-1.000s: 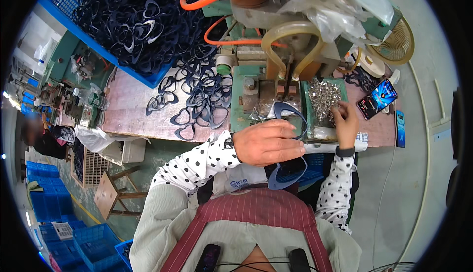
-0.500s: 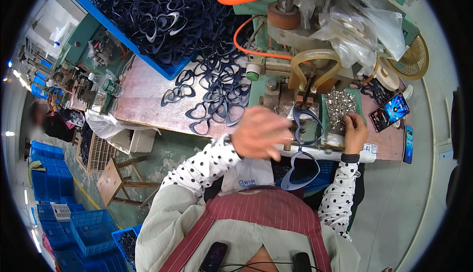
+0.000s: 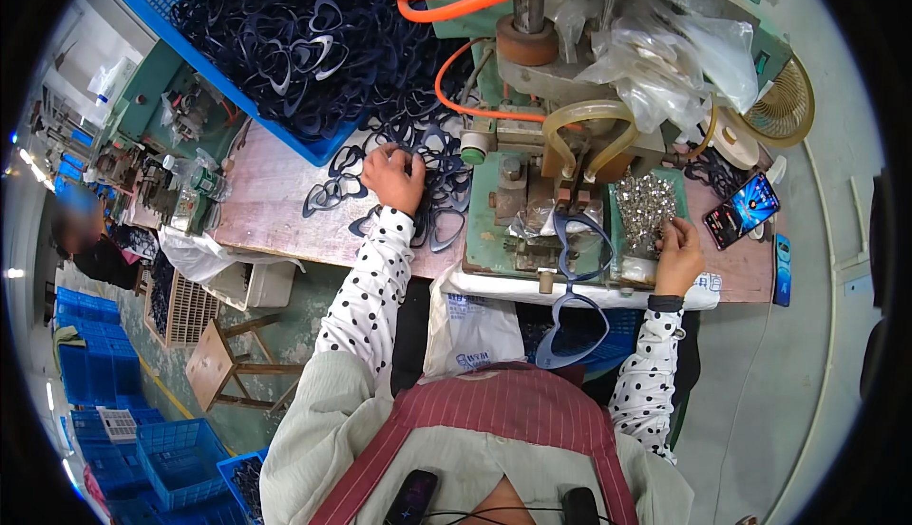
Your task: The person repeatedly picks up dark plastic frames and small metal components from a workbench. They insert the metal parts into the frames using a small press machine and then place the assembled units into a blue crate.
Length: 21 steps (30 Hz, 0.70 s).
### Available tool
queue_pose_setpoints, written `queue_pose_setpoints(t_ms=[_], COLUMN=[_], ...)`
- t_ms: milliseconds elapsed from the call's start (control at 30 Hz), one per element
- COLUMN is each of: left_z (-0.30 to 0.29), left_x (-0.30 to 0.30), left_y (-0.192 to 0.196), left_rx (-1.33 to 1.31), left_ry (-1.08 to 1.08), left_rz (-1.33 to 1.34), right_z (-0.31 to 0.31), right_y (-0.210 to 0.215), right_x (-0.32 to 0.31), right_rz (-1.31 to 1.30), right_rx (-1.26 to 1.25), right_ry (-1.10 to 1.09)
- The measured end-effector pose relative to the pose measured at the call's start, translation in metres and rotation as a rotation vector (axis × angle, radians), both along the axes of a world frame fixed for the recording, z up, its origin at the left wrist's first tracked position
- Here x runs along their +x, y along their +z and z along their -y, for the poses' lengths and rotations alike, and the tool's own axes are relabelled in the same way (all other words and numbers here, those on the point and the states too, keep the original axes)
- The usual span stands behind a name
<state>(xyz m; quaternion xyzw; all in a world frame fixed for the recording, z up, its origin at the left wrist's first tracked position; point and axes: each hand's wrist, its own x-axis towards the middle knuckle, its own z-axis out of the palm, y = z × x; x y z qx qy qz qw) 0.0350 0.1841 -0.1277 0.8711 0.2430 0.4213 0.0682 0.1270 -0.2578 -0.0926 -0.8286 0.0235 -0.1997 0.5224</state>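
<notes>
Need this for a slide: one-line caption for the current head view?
Left hand at loose dark frames, right hand at a tray of small shiny parts, beside a green machine.

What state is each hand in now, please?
Left hand: fingers curled over the dark frames; grip cannot be told.
Right hand: fingers bent beside the metal pieces; grip cannot be told.

Tabletop (image 3: 269, 204) left of the loose frames (image 3: 443, 181) lies open; the press (image 3: 486, 210) blocks rightward.
</notes>
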Motion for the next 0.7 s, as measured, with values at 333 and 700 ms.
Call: queue_pose_setpoints(t_ms=[333,700], left_z=[0.099,0.188], left_x=[-0.054,-0.058], left_y=[0.097,0.143], left_rx=[-0.022,0.313], left_ry=[-0.487,-1.146], left_rz=[0.303,0.234], right_z=[-0.03,-0.087], right_y=[0.045,0.128], right_x=[-0.017,-0.075], right_rz=[0.119,-0.143], right_rx=[0.026,0.28], right_ry=[0.25,0.659])
